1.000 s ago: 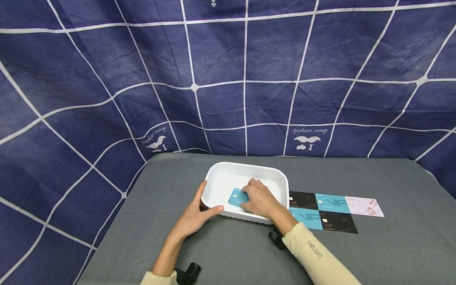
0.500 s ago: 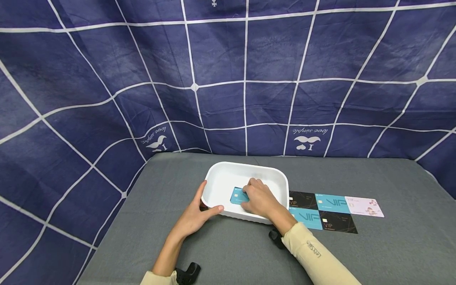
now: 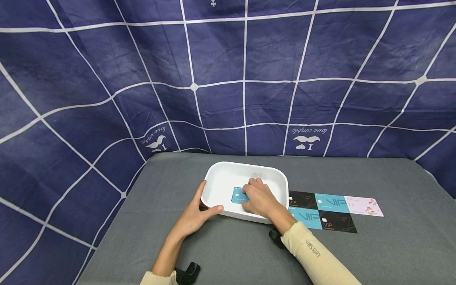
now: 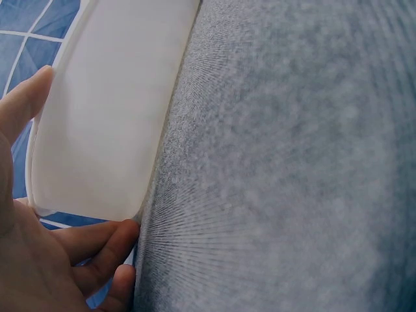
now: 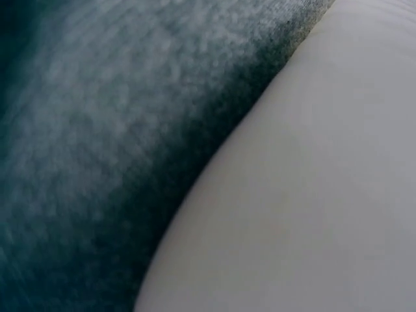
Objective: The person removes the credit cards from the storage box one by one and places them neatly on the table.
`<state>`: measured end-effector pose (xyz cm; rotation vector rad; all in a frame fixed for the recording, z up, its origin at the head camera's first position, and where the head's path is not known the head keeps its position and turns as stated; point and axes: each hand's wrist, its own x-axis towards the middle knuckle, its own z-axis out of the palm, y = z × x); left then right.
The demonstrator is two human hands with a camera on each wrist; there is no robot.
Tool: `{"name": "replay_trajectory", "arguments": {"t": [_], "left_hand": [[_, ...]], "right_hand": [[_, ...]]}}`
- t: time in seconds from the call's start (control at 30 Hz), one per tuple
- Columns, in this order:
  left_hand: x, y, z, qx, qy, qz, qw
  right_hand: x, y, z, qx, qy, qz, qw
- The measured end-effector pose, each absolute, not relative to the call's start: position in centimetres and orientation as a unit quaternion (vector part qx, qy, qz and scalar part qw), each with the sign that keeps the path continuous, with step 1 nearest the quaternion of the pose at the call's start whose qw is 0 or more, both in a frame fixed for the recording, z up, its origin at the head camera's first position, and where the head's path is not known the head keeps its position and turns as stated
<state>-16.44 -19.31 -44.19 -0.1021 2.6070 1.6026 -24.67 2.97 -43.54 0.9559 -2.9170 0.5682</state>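
Note:
A white plastic tray (image 3: 222, 176) stands on the grey cloth. My left hand (image 3: 192, 217) holds its near-left corner, thumb at the front rim and the other fingers round the left end; the left wrist view shows these fingers against the tray's outer wall (image 4: 104, 117). Inside the tray my right hand (image 3: 261, 200) has its fingers curled over a blue card (image 3: 238, 195) with a gold chip, pinching its right part, which the hand hides. The right wrist view shows only the tray's wall (image 5: 292, 214) and cloth, not the hand.
Right of the tray several cards lie edge to edge in two rows: black (image 3: 303, 200), blue (image 3: 331, 202) and pink (image 3: 365, 206) behind, blue (image 3: 308, 217) and black (image 3: 337, 221) in front. A dark blue curtain (image 3: 270, 103) with white lines hangs behind.
The blue card has shifted a little to the right under my right hand and turned slightly straighter. My left hand and the tray have stayed in place.

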Motion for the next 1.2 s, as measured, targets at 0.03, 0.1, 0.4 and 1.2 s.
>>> {"name": "replay_trajectory", "arguments": {"t": [0.03, 0.1, 0.4, 1.2], "left_hand": [[-16.43, -19.33, -44.20, -0.033, 0.850, 0.523, 0.040], [-16.43, -19.36, -44.20, -0.032, 0.850, 0.524, 0.041], [-16.47, -19.46, -44.18, -0.032, 0.851, 0.523, 0.042], [-16.49, -19.48, -44.29, -0.029, 0.849, 0.526, 0.041]], "right_hand": [[-24.66, 2.97, -43.54, 0.304, -0.934, 0.185, 0.006], [-24.65, 2.96, -43.53, 0.298, -0.935, 0.190, -0.004], [-24.64, 2.93, -43.64, 0.293, -0.938, 0.185, 0.005], [-24.51, 3.01, -43.67, 0.281, -0.942, 0.184, 0.000]]}}
